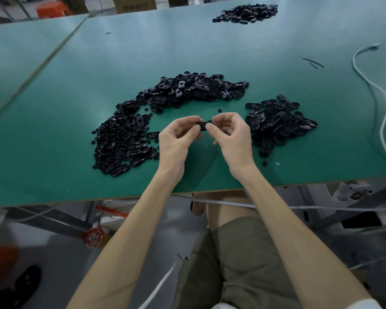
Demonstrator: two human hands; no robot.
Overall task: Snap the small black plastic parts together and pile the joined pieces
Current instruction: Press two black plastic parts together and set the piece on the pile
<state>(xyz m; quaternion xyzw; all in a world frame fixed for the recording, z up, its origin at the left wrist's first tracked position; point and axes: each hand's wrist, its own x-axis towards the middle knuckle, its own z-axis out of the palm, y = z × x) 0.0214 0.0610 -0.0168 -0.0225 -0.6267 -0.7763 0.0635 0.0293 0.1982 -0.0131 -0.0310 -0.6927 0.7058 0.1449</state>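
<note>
Left grip: the fingers (195, 128) of the left hand (176, 141) are curled, thumb and forefinger pinching the left end of a small black oval plastic part (201, 126).
Right grip: the right hand (231, 136) has its fingers curled too, pinching the right end of the same part, thumb tip on its near face.
Held part: between both hands, over the green bench (76, 85), in the gap among the heaps.
Left heap: a spread heap of small black round and oval plastic pieces (120, 141) lies on the bench just left of the left hand.
Middle heap: an arc-shaped heap of black oval plastic shells (194, 90) lies beyond the hands.
Right heap: a flatter heap of black oval plastic pieces (279, 123) lies just right of the right hand.
Far pile: another pile of black plastic parts (245, 13) sits near the bench's far edge.
Loose bits: a single small black round piece (265, 163) lies near the front edge.
Cable: a thin white cable (379, 97) snakes along the bench's right side.
</note>
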